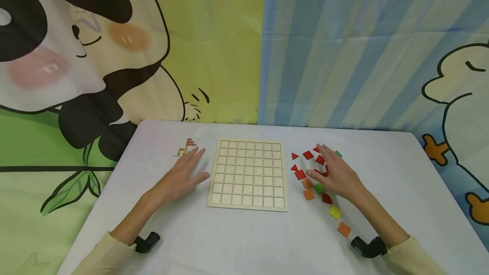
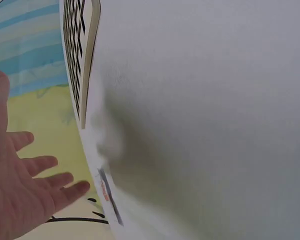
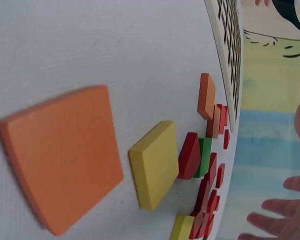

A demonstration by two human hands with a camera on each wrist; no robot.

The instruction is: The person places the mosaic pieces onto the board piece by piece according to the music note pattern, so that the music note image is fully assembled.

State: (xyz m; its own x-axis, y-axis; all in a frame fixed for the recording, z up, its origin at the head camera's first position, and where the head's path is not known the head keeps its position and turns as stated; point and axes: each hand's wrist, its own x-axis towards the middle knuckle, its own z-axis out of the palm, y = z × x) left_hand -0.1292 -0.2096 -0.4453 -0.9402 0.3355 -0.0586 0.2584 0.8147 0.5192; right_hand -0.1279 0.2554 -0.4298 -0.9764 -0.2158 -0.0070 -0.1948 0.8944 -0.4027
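Note:
My left hand point(image 1: 178, 178) hovers over the table left of a wooden grid board point(image 1: 247, 175), its fingers spread and holding nothing. Just past its fingertips lies a small pattern card point(image 1: 186, 147) printed with a coloured figure on a grid. My right hand point(image 1: 339, 175), fingers apart and nothing in it, hangs above loose coloured tiles right of the board. Among them are red squares point(image 1: 307, 155), red triangles point(image 1: 294, 156), a green tile point(image 1: 319, 188), a yellow tile point(image 3: 154, 165) and orange squares point(image 3: 62, 157). The right hand hides some tiles in the head view.
The white table point(image 1: 244, 241) meets a printed cloth backdrop point(image 1: 225, 46) along its far edge. An orange square and a yellow tile lie nearest the right wrist, which wears a black camera point(image 1: 369, 247). Another black camera point(image 1: 147, 242) sits on the left wrist.

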